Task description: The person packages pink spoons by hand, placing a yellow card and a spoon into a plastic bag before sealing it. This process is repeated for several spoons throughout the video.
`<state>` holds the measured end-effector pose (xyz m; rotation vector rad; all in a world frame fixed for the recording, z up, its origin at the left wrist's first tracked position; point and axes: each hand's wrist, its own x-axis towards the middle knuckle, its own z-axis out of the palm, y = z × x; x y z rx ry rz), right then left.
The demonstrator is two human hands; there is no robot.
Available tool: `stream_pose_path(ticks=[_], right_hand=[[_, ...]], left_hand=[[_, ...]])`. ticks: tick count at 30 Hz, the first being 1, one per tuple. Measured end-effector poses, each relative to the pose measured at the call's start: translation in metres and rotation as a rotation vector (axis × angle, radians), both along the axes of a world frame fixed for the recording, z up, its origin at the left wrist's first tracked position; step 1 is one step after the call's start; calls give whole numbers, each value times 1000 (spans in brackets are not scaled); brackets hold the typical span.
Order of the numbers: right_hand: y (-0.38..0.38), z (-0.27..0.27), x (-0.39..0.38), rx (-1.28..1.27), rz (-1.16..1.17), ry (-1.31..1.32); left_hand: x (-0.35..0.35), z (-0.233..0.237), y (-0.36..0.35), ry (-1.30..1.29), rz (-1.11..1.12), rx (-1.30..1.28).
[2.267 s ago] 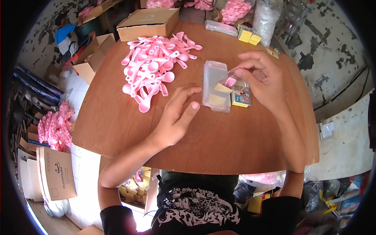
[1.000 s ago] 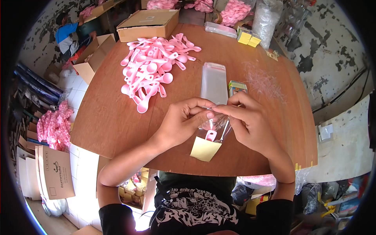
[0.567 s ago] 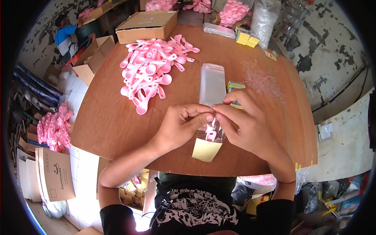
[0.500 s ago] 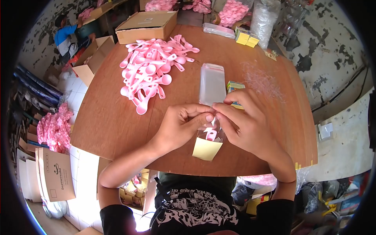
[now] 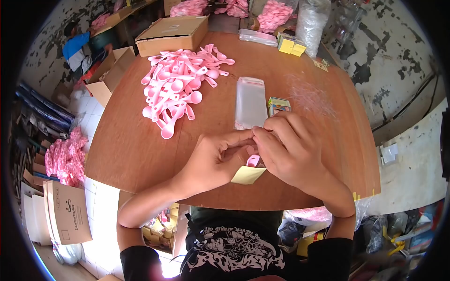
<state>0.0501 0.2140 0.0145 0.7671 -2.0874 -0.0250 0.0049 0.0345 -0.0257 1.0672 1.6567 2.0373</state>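
Note:
Near the table's front edge, my left hand point(image 5: 211, 159) and my right hand point(image 5: 294, 152) pinch the upper end of a small clear plastic bag, their fingertips meeting. Inside the bag, the holed handle end of a pink spoon point(image 5: 253, 160) shows between my hands. A pale yellow card point(image 5: 248, 175) sits at the bag's lower end. My fingers cover most of the bag and the rest of the spoon. Just beyond them lies a stack of clear plastic bags point(image 5: 251, 103), beside a small box of cards point(image 5: 279, 104). A heap of pink spoons point(image 5: 176, 86) is to the left.
A closed cardboard box point(image 5: 172, 35) stands at the table's back left. Yellow packs point(image 5: 290, 44) and a tall clear bag point(image 5: 310, 28) are at the back right. Thin plastic strips point(image 5: 311, 96) lie on the right. Another person point(image 5: 77, 49) is at the far left.
My right fingers have curled and closed in at the bag's top. The bag's lower end with the yellow card has tilted up and partly behind my left hand. The view has shifted slightly.

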Motion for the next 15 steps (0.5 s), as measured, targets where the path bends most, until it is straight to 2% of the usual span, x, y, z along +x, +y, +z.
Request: stream_pose_path(ticks=[3, 5, 9, 12, 13, 15], right_hand=[[-1, 3, 3, 37, -49, 6], [2, 6, 3, 35, -41, -34], [9, 12, 0, -40, 9, -116], [12, 11, -4, -417, 164, -307], [15, 12, -4, -418, 162, -306], [26, 14, -3, -675, 236, -687]], left_hand=[[4, 5, 2, 148, 83, -43], [3, 12, 0, 318, 104, -233], [1, 12, 4, 375, 114, -243], [0, 15, 3, 386, 98, -224], [1, 19, 1, 364, 71, -247], [-2, 20, 0, 343, 42, -269]])
